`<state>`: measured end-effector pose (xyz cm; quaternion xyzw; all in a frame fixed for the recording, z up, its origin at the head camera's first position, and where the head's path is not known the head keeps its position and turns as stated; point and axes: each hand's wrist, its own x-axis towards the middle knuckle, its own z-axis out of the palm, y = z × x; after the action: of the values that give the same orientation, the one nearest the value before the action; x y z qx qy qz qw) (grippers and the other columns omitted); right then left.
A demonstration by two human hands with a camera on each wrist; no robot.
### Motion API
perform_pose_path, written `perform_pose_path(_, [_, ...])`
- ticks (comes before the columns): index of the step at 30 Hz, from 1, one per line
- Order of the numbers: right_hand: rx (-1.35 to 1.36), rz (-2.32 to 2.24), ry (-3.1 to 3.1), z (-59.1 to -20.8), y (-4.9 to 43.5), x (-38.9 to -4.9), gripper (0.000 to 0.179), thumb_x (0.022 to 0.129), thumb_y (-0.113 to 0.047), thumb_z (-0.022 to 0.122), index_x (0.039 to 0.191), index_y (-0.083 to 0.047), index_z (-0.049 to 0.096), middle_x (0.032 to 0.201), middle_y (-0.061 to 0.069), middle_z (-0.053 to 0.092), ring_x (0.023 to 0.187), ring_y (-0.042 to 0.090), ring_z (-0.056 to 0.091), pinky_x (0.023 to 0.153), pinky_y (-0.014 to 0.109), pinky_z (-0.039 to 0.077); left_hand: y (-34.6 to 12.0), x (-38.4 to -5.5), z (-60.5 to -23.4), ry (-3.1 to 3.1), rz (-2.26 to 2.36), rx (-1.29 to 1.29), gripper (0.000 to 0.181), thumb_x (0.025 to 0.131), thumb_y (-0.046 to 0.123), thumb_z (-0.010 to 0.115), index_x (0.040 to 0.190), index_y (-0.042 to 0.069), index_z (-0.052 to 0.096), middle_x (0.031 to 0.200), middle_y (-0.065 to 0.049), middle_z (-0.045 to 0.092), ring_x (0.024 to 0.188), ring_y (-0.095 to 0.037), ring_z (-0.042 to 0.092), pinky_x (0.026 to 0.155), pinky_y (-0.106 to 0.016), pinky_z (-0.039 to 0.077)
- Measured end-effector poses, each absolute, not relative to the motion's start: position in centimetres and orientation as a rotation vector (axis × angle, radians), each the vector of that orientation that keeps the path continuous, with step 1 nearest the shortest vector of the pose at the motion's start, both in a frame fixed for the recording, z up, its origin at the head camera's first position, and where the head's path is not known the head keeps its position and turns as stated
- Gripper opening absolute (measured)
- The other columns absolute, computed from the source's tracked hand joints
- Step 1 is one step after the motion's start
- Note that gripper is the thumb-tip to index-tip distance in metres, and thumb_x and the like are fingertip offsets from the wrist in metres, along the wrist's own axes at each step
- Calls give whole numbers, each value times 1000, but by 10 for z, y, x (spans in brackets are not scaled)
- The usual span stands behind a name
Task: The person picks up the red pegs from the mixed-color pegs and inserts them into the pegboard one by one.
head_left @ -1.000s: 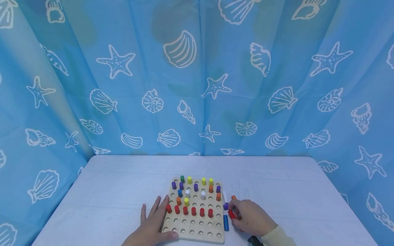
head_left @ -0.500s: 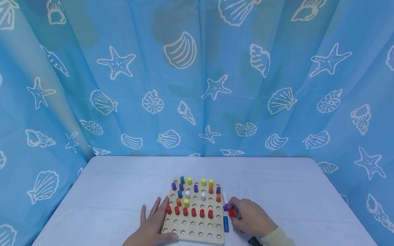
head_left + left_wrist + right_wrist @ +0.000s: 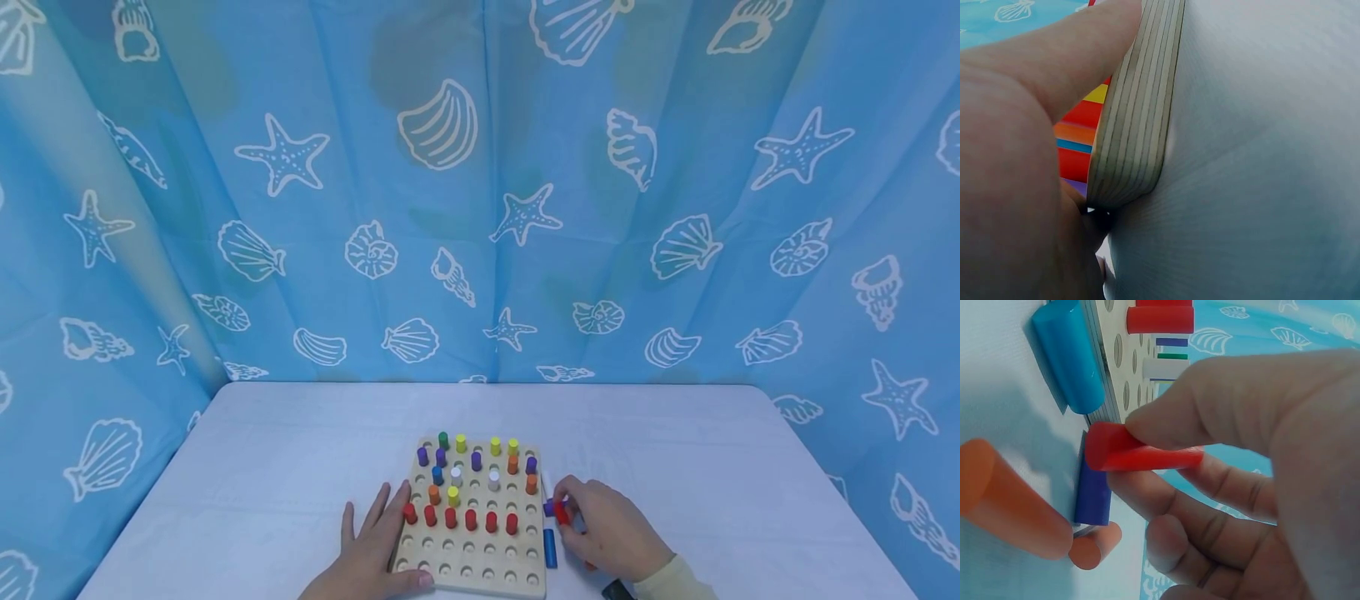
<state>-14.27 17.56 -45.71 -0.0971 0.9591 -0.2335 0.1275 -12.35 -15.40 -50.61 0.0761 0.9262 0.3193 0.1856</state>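
Observation:
My left hand (image 3: 363, 554) rests at the near left corner of a wooden pegboard (image 3: 450, 571), fingers spread along the left edge and thumb on the front edge. The left wrist view shows the thumb against the board's layered side (image 3: 1135, 112). To the right of the board, my right hand (image 3: 615, 529) pinches a red peg (image 3: 1141, 453) between thumb and fingers, lifted a little above the table. Beneath it lies a purple peg (image 3: 1093, 495). A blue peg (image 3: 1069, 356) lies beside the board's edge.
Several coloured pegs stand in the board, among them a row of red pegs (image 3: 471, 520); its front two rows are bare holes. An orange peg (image 3: 1013, 500) and another orange peg (image 3: 1094, 545) lie near the right hand. A shell-patterned blue curtain (image 3: 480, 208) hangs behind the white table (image 3: 315, 442).
The right hand has picked up the red peg from among the loose pegs and turned it more upright. The left hand and the board have stayed in place.

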Motion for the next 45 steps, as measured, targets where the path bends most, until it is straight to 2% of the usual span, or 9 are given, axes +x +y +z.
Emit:
perform_pose_path(9, [-315, -652, 2849, -458, 173, -143, 32, 83, -19, 80, 110, -15, 63, 79, -4, 54, 65, 10, 49, 58, 25, 46, -154, -124, -506, 2600, 904, 207, 127, 70, 67, 79, 160, 3, 17, 163, -19, 26, 153, -42, 1, 109, -70, -20])
perform_pose_path(23, [-355, -709, 2874, -457, 170, -140, 31, 85, -20, 81, 109, -17, 62, 84, -7, 58, 71, 7, 54, 63, 24, 51, -153, -123, -504, 2607, 924, 216, 127, 69, 68, 79, 160, 4, 18, 163, -19, 26, 153, -42, 2, 109, -70, -20])
perform_pose_path(34, [-454, -742, 2893, -459, 167, -137, 32, 85, -22, 82, 110, -17, 63, 85, -9, 58, 78, 6, 57, 74, 30, 56, -154, -124, -508, 2605, 916, 208, 127, 69, 67, 80, 160, 4, 18, 163, -19, 25, 153, -41, 1, 109, -69, -20])
perform_pose_path(45, [-551, -792, 2894, -459, 167, -134, 27, 86, -20, 80, 107, -17, 62, 88, -11, 57, 82, 6, 57, 73, 30, 55, -155, -123, -508, 2608, 926, 215, 128, 69, 69, 79, 160, 3, 18, 163, -19, 26, 153, -41, 0, 109, -70, -20])
